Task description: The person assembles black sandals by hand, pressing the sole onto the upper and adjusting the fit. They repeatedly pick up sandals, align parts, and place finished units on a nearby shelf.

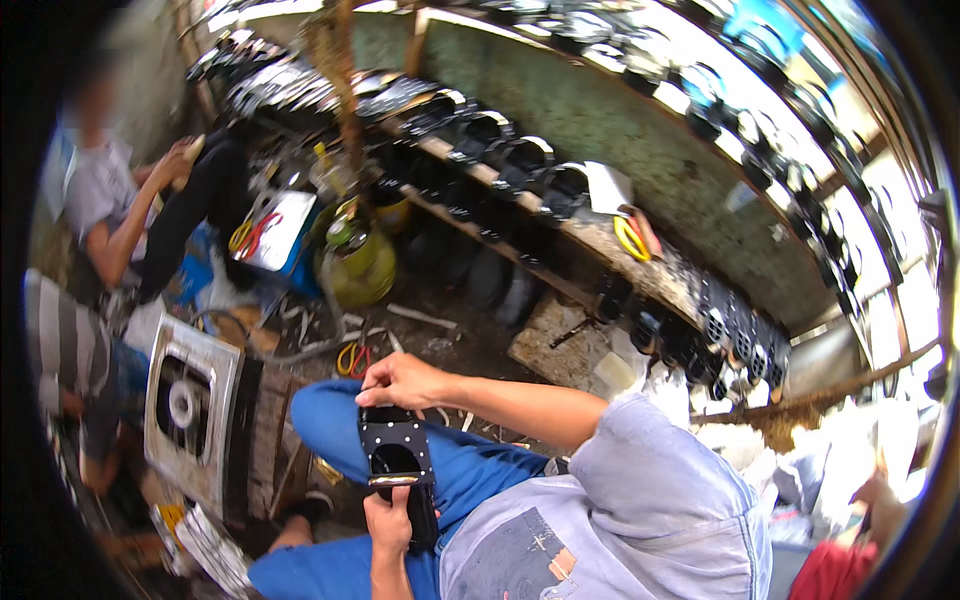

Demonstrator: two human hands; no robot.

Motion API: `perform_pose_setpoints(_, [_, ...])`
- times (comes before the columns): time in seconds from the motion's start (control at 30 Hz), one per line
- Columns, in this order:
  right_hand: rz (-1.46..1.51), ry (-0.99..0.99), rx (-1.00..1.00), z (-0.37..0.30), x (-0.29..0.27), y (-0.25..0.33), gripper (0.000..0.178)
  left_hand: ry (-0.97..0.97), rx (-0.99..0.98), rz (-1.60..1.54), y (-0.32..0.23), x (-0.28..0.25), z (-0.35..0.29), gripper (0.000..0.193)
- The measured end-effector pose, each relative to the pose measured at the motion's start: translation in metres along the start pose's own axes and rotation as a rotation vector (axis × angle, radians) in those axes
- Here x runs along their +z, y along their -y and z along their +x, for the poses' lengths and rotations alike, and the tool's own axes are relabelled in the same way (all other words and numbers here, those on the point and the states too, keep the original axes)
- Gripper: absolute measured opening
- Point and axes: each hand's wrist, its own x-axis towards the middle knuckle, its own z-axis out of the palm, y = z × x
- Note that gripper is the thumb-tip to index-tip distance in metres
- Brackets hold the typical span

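A black sandal (398, 432) with white dots on its wide strap lies across my blue-trousered thigh. At its far end my right hand (402, 383) is closed, fingers pinching the edge. The near end is in the grip of my left hand (390, 520), thumb pressed on top beside a shiny gold-coloured strip. My left fingers are mostly hidden under the sandal.
To the left stands a metal gas stove (190, 410); beyond it, a green gas cylinder (358, 262). Scissors (354, 358) lie on the littered floor. Shelves (620, 245) hold rows of black sandals. A co-worker (105, 195) sits far left, another person in stripes (65, 340) nearer.
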Motion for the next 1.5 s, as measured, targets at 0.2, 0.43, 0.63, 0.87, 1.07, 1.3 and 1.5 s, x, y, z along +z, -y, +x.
perform_pose_setpoints(0.2, [0.623, -0.059, -0.054, -0.080, 0.013, -0.008, 0.055, -0.027, 0.178, -0.147, -0.050, 0.031, 0.016, 0.049])
perform_pose_setpoints(0.43, [0.691, -0.374, -0.137, -0.170, 0.045, -0.023, 0.030, 0.270, 0.314, 0.114, -0.061, 0.093, 0.095, 0.047])
perform_pose_setpoints(0.63, [0.700, -1.067, 0.145, -0.159, -0.049, -0.111, 0.030, 0.292, 0.160, -0.232, -0.056, 0.046, 0.103, 0.059])
perform_pose_setpoints(0.87, [0.585, -1.371, 0.100, -0.138, -0.171, -0.220, 0.028, 0.326, 0.313, -0.376, -0.030, 0.031, 0.087, 0.038])
perform_pose_setpoints(1.07, [0.506, -1.537, 0.301, -0.102, -0.268, -0.261, 0.051, 0.273, 0.310, -0.374, -0.039, 0.038, 0.085, 0.038])
perform_pose_setpoints(1.3, [0.663, -1.638, 0.218, -0.100, -0.222, -0.237, 0.047, 0.251, 0.290, -0.378, -0.039, 0.041, 0.089, 0.036])
perform_pose_setpoints(1.5, [0.923, -1.658, 0.332, -0.150, -0.147, -0.232, 0.048, 0.276, 0.298, -0.414, -0.038, 0.040, 0.088, 0.036])
